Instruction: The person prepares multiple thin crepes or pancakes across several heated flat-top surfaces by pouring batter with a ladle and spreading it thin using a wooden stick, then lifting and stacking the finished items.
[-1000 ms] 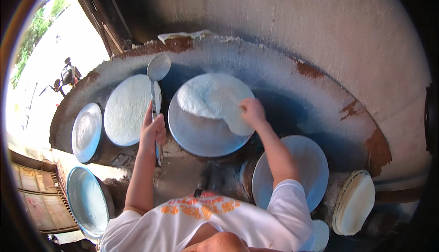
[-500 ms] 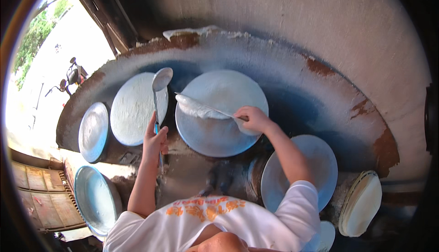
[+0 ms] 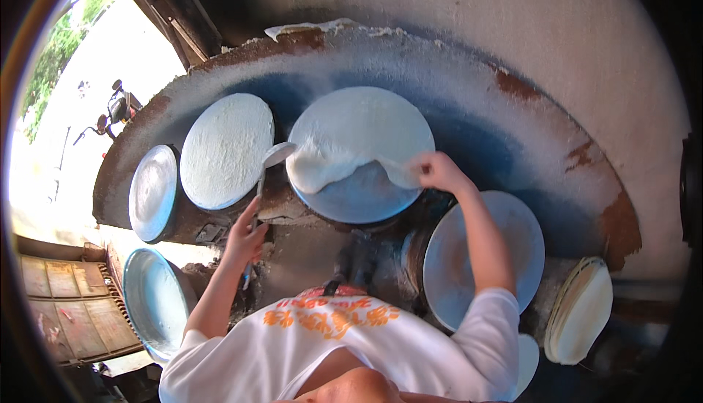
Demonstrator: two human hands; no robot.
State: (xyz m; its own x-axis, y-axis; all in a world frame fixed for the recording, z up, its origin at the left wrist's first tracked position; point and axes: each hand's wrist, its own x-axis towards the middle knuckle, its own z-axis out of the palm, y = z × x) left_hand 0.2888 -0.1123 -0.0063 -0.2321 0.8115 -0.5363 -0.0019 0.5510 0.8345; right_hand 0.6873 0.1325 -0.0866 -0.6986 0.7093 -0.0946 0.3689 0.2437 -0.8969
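Note:
My right hand (image 3: 436, 172) pinches the near right edge of a thin white flatbread (image 3: 351, 136) and peels it off the round griddle (image 3: 366, 199) in the middle; the near part of the sheet is lifted and folded. My left hand (image 3: 247, 238) grips the handle of a long metal spatula (image 3: 272, 160), whose round blade lies by the flatbread's left edge. A second white flatbread (image 3: 227, 148) covers the griddle to the left.
A bare round griddle (image 3: 152, 192) sits at the far left, a bare round plate (image 3: 483, 256) at the right, a blue-white pan (image 3: 155, 302) lower left. A stack of finished flatbreads (image 3: 580, 311) stands at the right. Floury curved stove rim (image 3: 454, 73) behind.
The flatbread, folded over a second ago, has been turned and spread back on the middle griddle. My right hand moved right along its near edge; the spatula blade lowered toward the flatbread's left edge.

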